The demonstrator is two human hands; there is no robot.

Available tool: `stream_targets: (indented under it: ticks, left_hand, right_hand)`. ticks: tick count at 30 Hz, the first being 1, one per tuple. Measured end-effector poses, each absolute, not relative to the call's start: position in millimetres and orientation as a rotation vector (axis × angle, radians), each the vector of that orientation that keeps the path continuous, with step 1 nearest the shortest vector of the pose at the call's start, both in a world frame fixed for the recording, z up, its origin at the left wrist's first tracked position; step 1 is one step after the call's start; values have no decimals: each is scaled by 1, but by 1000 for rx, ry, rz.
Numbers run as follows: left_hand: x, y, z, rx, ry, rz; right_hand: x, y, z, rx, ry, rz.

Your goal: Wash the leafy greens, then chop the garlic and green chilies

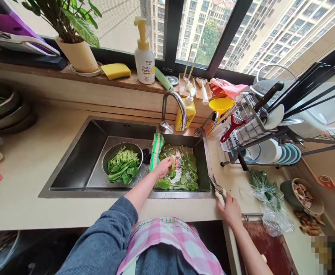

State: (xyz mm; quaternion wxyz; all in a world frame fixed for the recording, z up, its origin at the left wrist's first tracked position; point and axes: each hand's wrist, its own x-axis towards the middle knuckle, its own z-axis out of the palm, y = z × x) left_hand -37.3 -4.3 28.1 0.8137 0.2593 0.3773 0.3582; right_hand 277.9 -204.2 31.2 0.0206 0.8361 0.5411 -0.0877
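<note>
My left hand [166, 167] is closed on a small bunch of leafy greens [172, 172] over the right basin of the sink. Below it, more loose greens [189, 179] lie in water in that basin. At the counter just right of the sink, my right hand [229, 209] grips the pale handles of kitchen scissors [220, 191], whose blades point toward the sink. A metal bowl [104, 158] of cut greens [123, 164] stands in the left basin. Between the basins lies a green-and-white striped cloth [156, 151], with a dark scrubber [146, 156] beside it.
The faucet [164, 110] arches behind the sink near a yellow soap bottle [188, 114]. A dish rack [250, 126] with a knife and dishes stands at right. Nearby are a plastic bag [270, 202] of greens and a bowl [289, 191] of brown pieces. A pump bottle [144, 63] stands on the sill.
</note>
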Motion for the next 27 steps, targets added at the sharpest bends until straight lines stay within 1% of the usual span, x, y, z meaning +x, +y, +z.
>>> stream_targets:
  ticks: [2, 6, 9, 14, 18, 22, 25, 27]
  left_hand:
    - [-33, -9, 32, 737, 849, 646]
    - [-25, -18, 36, 1075, 826, 500]
    - [-21, -24, 36, 1227, 801, 432]
    - [-19, -27, 34, 1276, 837, 387]
    - [-18, -29, 36, 1199, 871, 358]
    - [-16, -31, 35, 1073, 792, 338]
    - [-16, -30, 32, 981, 750, 378]
    - [-19, -28, 29, 906, 738, 408]
  right_hand:
    - [254, -191, 44, 2620, 1807, -471]
    - [205, -164, 73, 2464, 2086, -1096]
    - [182, -150, 88, 2317, 2099, -1346]
    - [172, -141, 92, 2253, 2089, -1441]
    - [168, -143, 86, 2286, 2098, -1506]
    - [158, -150, 78, 2373, 1994, -1558]
    - [163, -153, 69, 2470, 1961, -1506]
    - [179, -156, 61, 2591, 1941, -1371]
